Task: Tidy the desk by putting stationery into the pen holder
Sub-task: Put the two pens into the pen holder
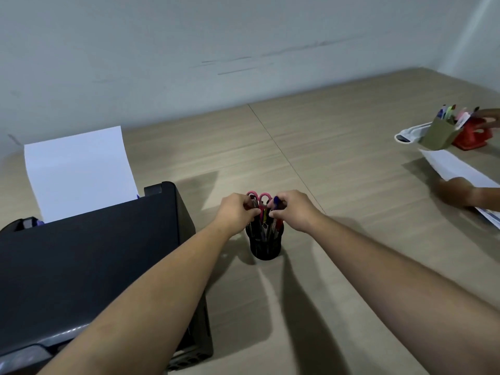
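No text, label, brand or number can be read anywhere. The black printer (pixel 89 255) at near left shows no legible marking, and the white sheets (pixel 78 171) standing in it are blank (likewise the paper (pixel 457 169) at far right).

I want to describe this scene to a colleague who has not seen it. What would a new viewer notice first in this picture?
First, the left hand and right hand meeting over a black mesh pen holder at the desk's centre, fingers among pens and pink-handled scissors. Next, the large black printer at the left, white paper standing in its tray. At the far right, another person's hand rests on papers near a second, olive pen holder.
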